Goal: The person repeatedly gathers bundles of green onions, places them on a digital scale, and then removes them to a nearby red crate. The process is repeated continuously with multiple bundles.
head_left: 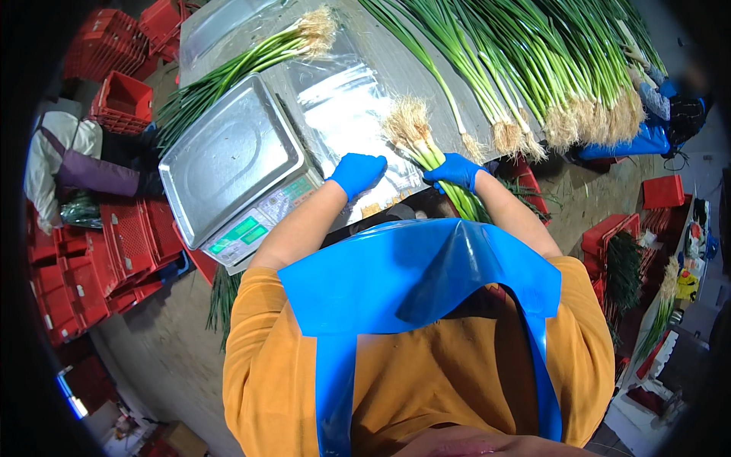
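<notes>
Two blue-gloved hands work at the near edge of a grey metal desk (426, 72). The right hand (454, 170) has its fingers wrapped round the green stalks of a bunch of spring onions (423, 145), whose pale, stringy roots point to the far side. The left hand (356, 172) lies just left of the bunch, its fingers curled down onto a clear plastic sheet (335, 95) spread on the desk; whether they pinch the sheet cannot be told. A strip of bare sheet lies open between the left hand and a weighing scale (228, 156), which stands at the left end of the desk with a bare steel pan and a green-lit display facing the near side. Beyond the scale a second bundle of onions (244, 65) lies slantwise, roots to the right. On the far right a long row of onions (548, 68) covers the desk, roots hanging toward the near edge, so little free surface is left there. The floor is brown and dusty. Stacks of red plastic crates (114, 251) crowd the left side, more red crates (662, 190) sit at the right with greens in them, and another person (65, 164) in a pale top bends among the left crates.
</notes>
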A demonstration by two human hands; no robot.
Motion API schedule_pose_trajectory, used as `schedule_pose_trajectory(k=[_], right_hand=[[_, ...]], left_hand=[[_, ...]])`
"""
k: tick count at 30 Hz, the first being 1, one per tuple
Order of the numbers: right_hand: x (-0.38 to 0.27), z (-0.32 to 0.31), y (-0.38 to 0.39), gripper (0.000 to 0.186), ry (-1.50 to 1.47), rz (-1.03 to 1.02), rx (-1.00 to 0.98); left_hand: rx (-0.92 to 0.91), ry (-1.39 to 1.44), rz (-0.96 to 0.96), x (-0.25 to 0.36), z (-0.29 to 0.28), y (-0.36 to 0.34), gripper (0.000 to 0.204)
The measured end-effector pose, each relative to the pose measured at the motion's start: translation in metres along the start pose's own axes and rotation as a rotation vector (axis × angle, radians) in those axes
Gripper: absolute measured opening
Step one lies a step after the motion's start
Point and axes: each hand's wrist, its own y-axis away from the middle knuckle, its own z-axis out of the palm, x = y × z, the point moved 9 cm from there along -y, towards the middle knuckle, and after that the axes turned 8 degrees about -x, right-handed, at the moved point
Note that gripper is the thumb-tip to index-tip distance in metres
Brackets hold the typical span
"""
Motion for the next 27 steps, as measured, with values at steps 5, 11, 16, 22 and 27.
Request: schedule_pose_trajectory(k=[5,11,16,22,27], right_hand=[[-0.006,0.003,0.003,0.023,0.059,0.008,-0.021],[-0.007,0.001,0.003,0.031,0.149,-0.045,0.023],[-0.035,0.03,0.031,0.044,0.749,-0.129,0.194],[0.002,0.026,0.006,0.036,0.968,0.101,0.231],[-0.009,0.019,-0.002,0.039,0.81,0.147,-0.109]], left_hand=[[0.164,-0.066,-0.077,0.007,-0.003,-0.006,0.013],[0.014,0.052,-0.232,-0.006,0.003,-0.024,0.017],[-0.04,-0.233,-0.021,-0.02,0.025,-0.033,0.044],[0.479,0.625,-0.212,-0.061,-0.02,-0.018,0.02],[0.455,0.058,0.103,0.037,-0.07,-0.001,0.016]])
